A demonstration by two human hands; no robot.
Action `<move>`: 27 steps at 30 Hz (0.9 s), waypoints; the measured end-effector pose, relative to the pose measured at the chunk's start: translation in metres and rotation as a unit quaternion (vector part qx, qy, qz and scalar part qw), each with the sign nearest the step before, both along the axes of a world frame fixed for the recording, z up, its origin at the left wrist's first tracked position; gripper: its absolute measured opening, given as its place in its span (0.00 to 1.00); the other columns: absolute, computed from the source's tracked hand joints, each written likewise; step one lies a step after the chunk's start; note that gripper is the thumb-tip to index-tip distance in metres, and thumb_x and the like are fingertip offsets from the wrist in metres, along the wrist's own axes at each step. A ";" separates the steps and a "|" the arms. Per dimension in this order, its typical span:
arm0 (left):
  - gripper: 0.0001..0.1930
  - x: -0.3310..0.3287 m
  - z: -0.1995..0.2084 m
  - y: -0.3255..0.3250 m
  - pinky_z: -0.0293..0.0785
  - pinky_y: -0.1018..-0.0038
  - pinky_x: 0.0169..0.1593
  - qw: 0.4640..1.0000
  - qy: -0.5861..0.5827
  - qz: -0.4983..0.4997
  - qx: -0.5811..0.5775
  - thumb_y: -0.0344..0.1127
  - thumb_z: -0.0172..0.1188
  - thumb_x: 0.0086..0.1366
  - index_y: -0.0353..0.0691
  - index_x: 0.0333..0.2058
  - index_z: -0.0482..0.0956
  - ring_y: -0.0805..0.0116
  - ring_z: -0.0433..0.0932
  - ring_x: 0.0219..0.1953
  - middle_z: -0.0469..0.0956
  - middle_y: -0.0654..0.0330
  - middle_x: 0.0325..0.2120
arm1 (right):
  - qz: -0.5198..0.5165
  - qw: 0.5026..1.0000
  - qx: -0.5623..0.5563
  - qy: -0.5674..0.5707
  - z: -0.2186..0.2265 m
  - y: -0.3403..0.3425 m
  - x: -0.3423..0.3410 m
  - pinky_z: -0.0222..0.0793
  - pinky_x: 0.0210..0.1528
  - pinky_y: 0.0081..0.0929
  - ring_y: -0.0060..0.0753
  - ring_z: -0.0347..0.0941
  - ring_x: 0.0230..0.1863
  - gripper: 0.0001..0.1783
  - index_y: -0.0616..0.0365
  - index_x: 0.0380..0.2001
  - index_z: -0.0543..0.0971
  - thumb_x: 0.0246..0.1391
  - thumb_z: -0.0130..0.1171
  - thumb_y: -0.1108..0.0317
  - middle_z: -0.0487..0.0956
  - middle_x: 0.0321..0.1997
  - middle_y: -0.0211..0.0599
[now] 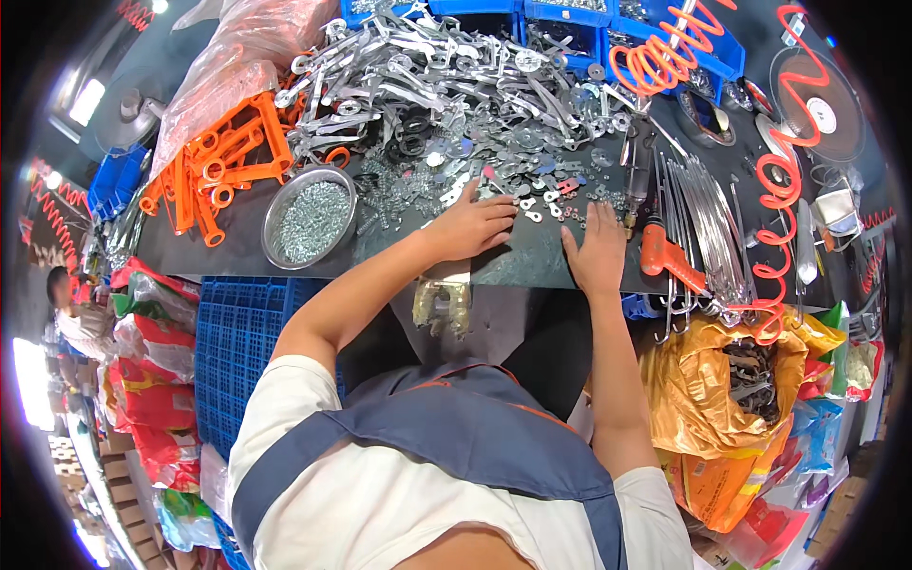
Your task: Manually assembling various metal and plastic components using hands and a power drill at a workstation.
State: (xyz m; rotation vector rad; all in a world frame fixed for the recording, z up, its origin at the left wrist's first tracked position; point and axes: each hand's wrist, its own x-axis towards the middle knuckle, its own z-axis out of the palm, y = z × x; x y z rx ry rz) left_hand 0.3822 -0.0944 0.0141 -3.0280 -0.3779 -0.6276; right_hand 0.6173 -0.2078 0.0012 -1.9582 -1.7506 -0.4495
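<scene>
Under left hand (472,226), small washers (541,204) indistinct.

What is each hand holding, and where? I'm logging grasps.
Nothing clearly held: left hand and right hand rest flat among small metal washers.

Silver metal parts (446,76) upper centre; orange plastic frames (223,157) upper left; blue crate (237,342) lower left; orange coiled hose (784,180) right.

A dark workbench (532,261) stands over stacked blue crates (233,332) (bright window light at left).
</scene>
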 end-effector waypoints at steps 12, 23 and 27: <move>0.09 0.053 0.008 0.031 0.68 0.65 0.44 0.977 -0.033 0.213 0.010 0.34 0.62 0.47 0.43 0.30 0.81 0.60 0.72 0.42 0.74 0.61 0.32 | 0.016 0.997 0.061 0.047 -0.005 0.001 0.003 0.62 0.56 0.39 0.48 0.67 0.52 0.19 0.66 0.43 0.72 0.52 0.58 0.63 0.74 0.46 0.47; 0.05 0.056 -0.003 0.040 0.70 0.66 0.40 0.990 -0.076 0.118 -0.022 0.32 0.61 0.46 0.43 0.25 0.80 0.59 0.73 0.37 0.73 0.60 0.28 | 0.021 0.996 0.078 0.046 -0.005 0.001 0.003 0.63 0.54 0.39 0.48 0.67 0.50 0.16 0.65 0.38 0.73 0.50 0.58 0.65 0.74 0.44 0.46; 0.04 0.063 0.007 0.035 0.71 0.66 0.41 0.994 0.006 0.103 0.021 0.34 0.59 0.47 0.42 0.22 0.79 0.58 0.75 0.37 0.75 0.60 0.25 | 0.023 0.995 0.082 0.051 -0.006 0.000 0.005 0.64 0.52 0.39 0.48 0.68 0.49 0.14 0.65 0.37 0.73 0.48 0.58 0.67 0.74 0.43 0.46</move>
